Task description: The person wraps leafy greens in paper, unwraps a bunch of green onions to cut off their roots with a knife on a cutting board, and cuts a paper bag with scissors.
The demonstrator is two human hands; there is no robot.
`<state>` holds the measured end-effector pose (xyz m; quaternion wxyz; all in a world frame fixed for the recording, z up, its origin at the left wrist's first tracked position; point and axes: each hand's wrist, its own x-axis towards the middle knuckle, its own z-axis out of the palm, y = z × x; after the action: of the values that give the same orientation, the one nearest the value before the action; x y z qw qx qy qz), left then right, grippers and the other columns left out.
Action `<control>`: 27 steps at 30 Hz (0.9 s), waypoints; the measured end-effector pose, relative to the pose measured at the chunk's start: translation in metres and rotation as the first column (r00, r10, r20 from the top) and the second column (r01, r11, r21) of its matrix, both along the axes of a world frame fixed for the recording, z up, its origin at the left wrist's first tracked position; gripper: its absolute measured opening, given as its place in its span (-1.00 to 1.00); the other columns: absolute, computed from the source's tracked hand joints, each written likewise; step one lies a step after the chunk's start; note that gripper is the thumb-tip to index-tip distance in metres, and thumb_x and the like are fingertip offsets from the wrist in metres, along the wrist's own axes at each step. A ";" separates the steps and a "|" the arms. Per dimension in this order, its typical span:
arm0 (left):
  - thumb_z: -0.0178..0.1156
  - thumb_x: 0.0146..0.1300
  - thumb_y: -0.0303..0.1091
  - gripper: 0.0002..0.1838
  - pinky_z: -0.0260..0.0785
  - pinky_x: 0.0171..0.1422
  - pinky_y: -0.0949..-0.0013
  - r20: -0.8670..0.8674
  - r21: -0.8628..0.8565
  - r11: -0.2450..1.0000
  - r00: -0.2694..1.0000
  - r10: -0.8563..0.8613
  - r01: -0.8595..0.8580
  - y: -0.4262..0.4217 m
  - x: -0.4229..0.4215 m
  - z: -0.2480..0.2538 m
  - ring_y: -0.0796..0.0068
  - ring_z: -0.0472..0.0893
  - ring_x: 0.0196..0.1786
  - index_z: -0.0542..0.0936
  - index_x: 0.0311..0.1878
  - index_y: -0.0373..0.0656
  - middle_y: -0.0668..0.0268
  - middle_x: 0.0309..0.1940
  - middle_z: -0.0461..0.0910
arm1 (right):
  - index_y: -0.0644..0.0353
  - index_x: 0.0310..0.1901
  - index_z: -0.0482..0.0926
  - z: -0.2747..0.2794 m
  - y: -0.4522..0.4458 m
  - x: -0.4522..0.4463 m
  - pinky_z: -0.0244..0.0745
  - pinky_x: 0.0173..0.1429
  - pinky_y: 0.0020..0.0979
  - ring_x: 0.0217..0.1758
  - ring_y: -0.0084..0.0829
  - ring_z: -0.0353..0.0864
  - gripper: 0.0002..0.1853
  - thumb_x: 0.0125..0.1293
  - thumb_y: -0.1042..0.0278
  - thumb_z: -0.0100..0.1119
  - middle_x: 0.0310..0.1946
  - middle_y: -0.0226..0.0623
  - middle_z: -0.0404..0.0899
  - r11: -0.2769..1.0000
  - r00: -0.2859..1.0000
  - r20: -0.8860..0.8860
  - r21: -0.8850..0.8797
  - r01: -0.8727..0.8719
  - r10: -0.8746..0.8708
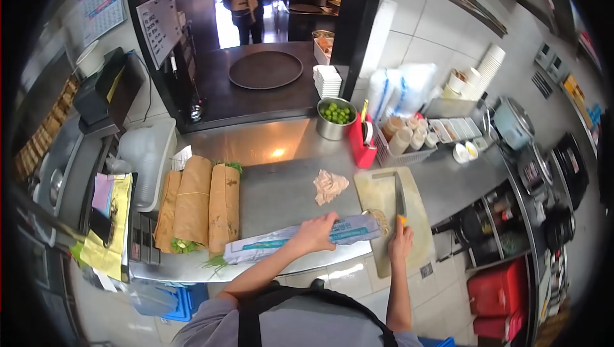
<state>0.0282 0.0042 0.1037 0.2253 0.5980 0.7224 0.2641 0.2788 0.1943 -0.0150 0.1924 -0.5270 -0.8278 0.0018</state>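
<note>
My left hand (313,234) presses down around a long bundle of greens wrapped in printed whitish paper (256,246). Green tips poke out at its left end, and pale root ends (377,220) stick out at the right over a worn cutting board (412,203). In my right hand (400,244) is a knife (400,197), gripped by its orange handle, its blade pointing away from me above the board, just right of the roots. Beyond the bundle lies a crumpled pinkish-beige cloth or paper (330,186).
Several brown-paper-wrapped bundles of greens (192,200) lie on the steel counter's left. Behind the board stand a steel pot of limes (336,120), a red holder (362,145) and a basket of bottles (403,139). A round tray (265,70) sits on the pass-through ledge; a person (246,1) stands beyond.
</note>
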 end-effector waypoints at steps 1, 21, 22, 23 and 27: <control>0.39 -0.23 -0.23 -0.31 0.41 -0.01 0.06 -0.005 -0.009 1.000 1.000 -0.017 0.017 0.017 0.003 -0.008 -0.01 0.54 -0.02 0.29 0.01 -0.14 0.04 -0.11 0.52 | -0.19 0.27 0.33 0.005 -0.003 0.003 0.39 0.01 -0.15 0.02 -0.11 0.36 -0.36 0.10 0.49 0.09 -0.06 -0.15 0.35 1.000 1.000 -0.005 -0.016 -0.016 0.016; 0.38 -0.09 -0.21 -0.42 0.27 0.15 0.08 -0.041 0.244 0.965 0.995 -0.093 0.100 0.095 -0.012 -0.092 0.05 0.41 0.08 0.44 0.06 -0.05 0.16 -0.08 0.44 | 0.27 -0.27 0.60 0.002 -0.057 -0.055 0.52 -0.20 -0.42 -0.33 -0.40 0.63 -0.90 0.17 0.49 0.19 -0.28 -0.23 0.62 0.890 0.649 -0.752 -0.212 -0.403 0.115; 0.34 -0.05 -0.28 -0.53 0.28 0.14 0.11 -0.031 0.234 0.961 0.989 -0.146 0.149 0.097 -0.018 -0.089 0.08 0.42 0.07 0.49 -0.01 -0.07 0.19 -0.11 0.46 | 0.26 -0.28 0.60 0.003 -0.059 -0.062 0.53 -0.20 -0.41 -0.33 -0.39 0.63 -0.90 0.16 0.49 0.20 -0.28 -0.23 0.62 0.891 0.653 -0.747 -0.206 -0.403 0.123; 0.31 -0.01 -0.34 -0.64 0.30 0.13 0.14 -0.020 0.226 0.955 0.981 -0.195 0.195 0.097 -0.021 -0.087 0.11 0.44 0.05 0.54 -0.09 -0.08 0.21 -0.14 0.48 | 0.27 -0.29 0.59 0.004 -0.061 -0.068 0.52 -0.21 -0.38 -0.33 -0.33 0.62 -0.90 0.15 0.50 0.19 -0.31 -0.20 0.61 0.900 0.659 -0.743 -0.204 -0.386 0.114; 0.26 0.00 -0.44 -0.84 0.38 0.01 0.21 -0.068 0.279 0.934 0.975 -0.211 0.222 0.100 -0.015 -0.081 0.20 0.50 -0.07 0.61 -0.29 -0.10 0.27 -0.24 0.52 | 0.27 -0.36 0.55 0.011 -0.066 -0.085 0.48 -0.22 -0.25 -0.32 -0.21 0.60 -0.93 0.11 0.50 0.19 -0.39 -0.14 0.56 0.946 0.769 -0.624 -0.147 -0.290 0.139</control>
<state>0.0135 0.1047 0.0230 0.1514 0.7048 0.6106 0.3277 0.1939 0.1280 -0.0038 0.3820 -0.4187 -0.7711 0.2901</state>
